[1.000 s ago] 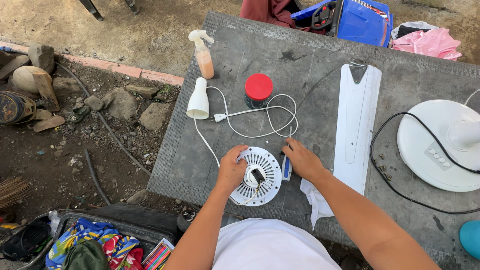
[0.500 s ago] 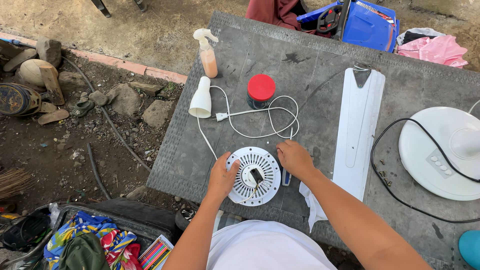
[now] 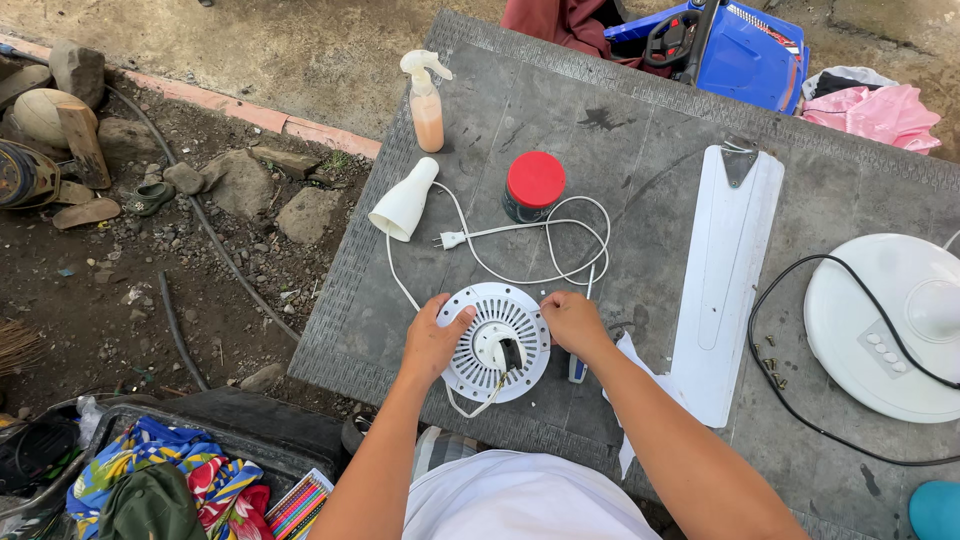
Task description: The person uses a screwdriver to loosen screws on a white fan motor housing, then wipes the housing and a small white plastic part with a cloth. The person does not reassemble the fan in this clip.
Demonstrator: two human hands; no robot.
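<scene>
The right hand (image 3: 572, 322) covers the right rim of the round white vented housing (image 3: 496, 341), and the left hand (image 3: 432, 341) hides its left rim. Just right of the right hand, a blue-handled tool (image 3: 577, 366) lies mostly under the wrist. Far to the right of both hands, the white round fan base (image 3: 885, 325) and a teal object (image 3: 935, 508) are cut off by the edge. Near that base, small screws (image 3: 767, 357) are too tiny to count.
</scene>
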